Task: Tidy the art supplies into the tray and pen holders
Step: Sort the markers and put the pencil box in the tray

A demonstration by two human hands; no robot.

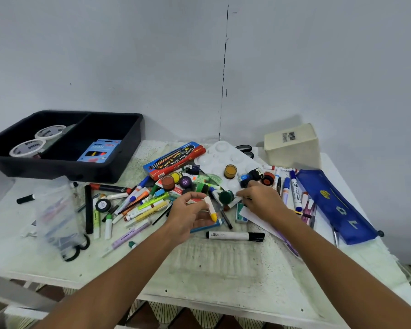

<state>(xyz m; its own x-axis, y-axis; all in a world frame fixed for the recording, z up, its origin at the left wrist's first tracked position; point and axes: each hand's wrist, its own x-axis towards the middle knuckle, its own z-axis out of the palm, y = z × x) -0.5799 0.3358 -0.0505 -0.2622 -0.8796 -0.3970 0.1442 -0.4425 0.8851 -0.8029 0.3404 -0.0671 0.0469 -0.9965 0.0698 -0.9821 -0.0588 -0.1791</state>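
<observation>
Head view, mid-sort, most of the clutter not yet put away. Left hand (188, 213) at frame centre, fingers closed on a white marker (210, 208) with a yellow cap, lifted just above the pile. Right hand (259, 198) to its right, fingertips curled down near a green pot (226, 196); whether gripping anything, cannot tell.

Black tray (119, 172) at upper left, two compartments, rigid plastic with a rolled rim: tape rolls (38, 141) in the left one, a blue box (99, 150) in the right. Cream holder (292, 146) at upper right, tipped with its barcoded base up.

Next move, probably: carrying the marker across to the holder, likely needing it righted first, or else to the tray.

Smooth cylindrical markers and pens strewn at centre left, likely to roll. Squat round paint pots beside a glossy white palette (214, 155). Soft blue pouch (337, 205) at right. Pale, stained, rough-looking worktop (223, 262).
</observation>
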